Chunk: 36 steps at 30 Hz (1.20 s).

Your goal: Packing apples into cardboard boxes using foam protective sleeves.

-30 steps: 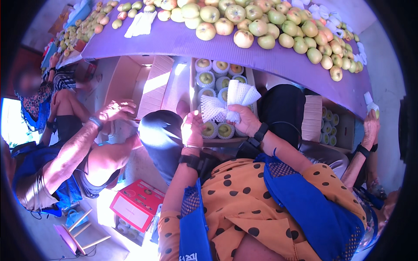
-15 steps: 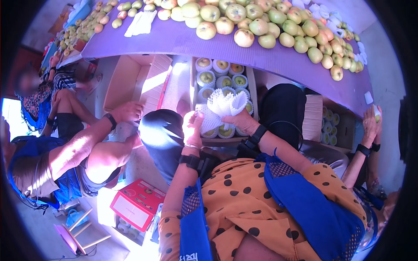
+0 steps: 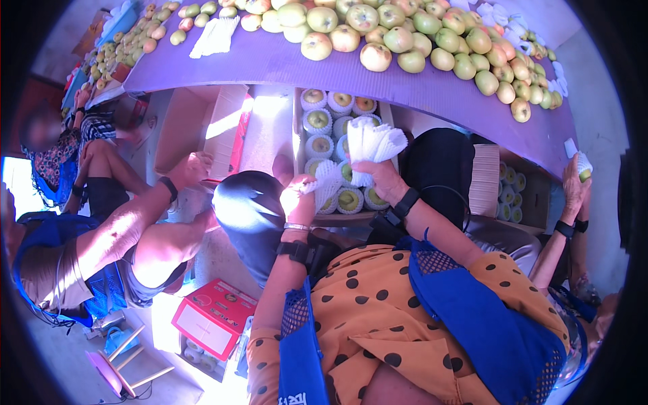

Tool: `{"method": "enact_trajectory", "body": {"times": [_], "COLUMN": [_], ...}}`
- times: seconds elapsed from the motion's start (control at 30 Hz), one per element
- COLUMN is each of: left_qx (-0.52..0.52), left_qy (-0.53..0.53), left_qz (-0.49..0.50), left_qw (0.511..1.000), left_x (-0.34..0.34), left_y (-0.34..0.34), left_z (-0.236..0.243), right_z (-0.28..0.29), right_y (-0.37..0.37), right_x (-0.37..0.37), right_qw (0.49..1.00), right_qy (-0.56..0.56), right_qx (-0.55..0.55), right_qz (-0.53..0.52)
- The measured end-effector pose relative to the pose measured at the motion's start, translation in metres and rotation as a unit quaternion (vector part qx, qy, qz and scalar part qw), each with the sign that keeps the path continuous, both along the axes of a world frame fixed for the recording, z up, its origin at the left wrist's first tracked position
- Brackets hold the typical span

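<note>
Now left hand [image 3: 297, 196], fingers pinched, holds one foam net [image 3: 329, 179]; right hand [image 3: 381, 178], curled tight, grips one net bunch [image 3: 372, 142]. Nets pulled apart versus half a second ago, both above one carton [image 3: 387, 113] of sleeved apples [image 3: 317, 121]. Beyond: one purple table [image 3: 270, 67], one red box [image 3: 214, 316].

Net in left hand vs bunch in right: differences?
Size: the left net looks smaller; the right bunch is bulkier.
Position: the left net shows beside the left hand; the right bunch rises above the right hand.
Shared: both are white foam mesh, seen over the box of fruit.
</note>
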<state>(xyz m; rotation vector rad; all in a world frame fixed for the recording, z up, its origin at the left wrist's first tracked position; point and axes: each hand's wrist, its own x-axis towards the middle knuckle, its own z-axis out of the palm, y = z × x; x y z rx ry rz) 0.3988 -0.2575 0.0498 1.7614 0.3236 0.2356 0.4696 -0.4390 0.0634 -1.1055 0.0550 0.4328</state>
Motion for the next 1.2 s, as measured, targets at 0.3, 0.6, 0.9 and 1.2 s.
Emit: {"method": "enact_trajectory", "body": {"times": [0.3,0.6,0.9,1.2], "left_qx": [-0.053,-0.084,-0.596,-0.298], "left_qy": [0.047,0.127,0.045,0.005], "left_qz": [-0.002,0.044,-0.05,-0.081], "left_qw": [0.997,0.987,0.8,0.951], "left_x": [-0.001,-0.002,-0.005,-0.004], "left_y": [-0.001,0.013,0.011,0.007], "left_z": [0.0,-0.024,0.01,-0.032], "right_z": [-0.003,0.017,0.008,0.01], "right_y": [0.003,-0.003,0.01,0.022], "right_x": [-0.002,-0.005,-0.007,-0.018], "right_qw": [0.99,0.971,0.981,0.981], "right_qy": [0.018,-0.029,0.078,0.024], "right_qx": [-0.075,-0.039,0.059,-0.006], "right_qz": [0.121,0.233,0.169,0.19]}}
